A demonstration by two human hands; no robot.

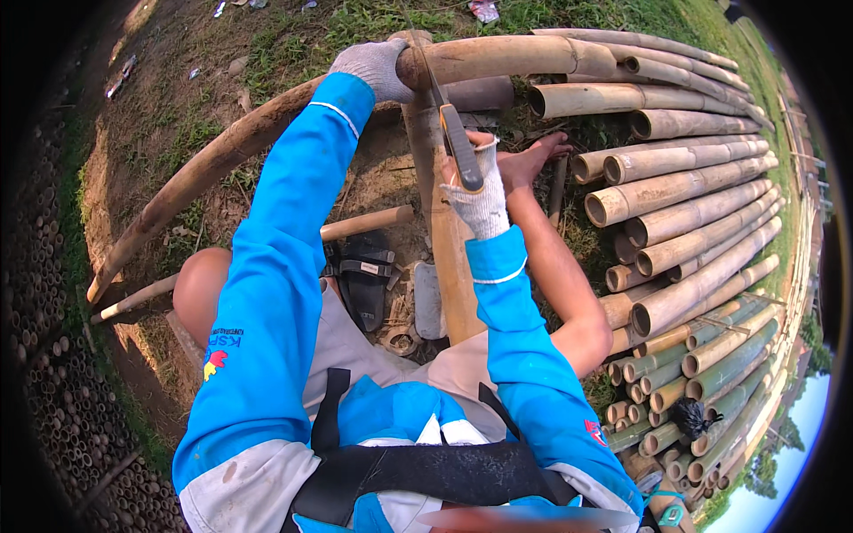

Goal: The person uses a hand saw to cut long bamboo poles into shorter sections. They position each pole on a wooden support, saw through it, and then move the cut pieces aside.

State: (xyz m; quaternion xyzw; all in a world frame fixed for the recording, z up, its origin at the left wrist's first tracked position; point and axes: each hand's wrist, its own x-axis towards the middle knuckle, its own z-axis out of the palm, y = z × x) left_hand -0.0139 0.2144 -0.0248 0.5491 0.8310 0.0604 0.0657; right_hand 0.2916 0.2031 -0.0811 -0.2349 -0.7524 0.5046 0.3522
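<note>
Grass flanks the brown bamboo pole. Left fingers clasp it, right fingers a black-handled saw across it; likely sawing, next needing steady strokes.

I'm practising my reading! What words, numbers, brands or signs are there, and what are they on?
Left sleeve: dark lettering beside a red and yellow emblem; I won't copy out its words.
Right sleeve: a small red print, too small to read.
Dark sandal: a pale label on its strap, too small to read.
Saw handle: any marking is too small to read.
</note>
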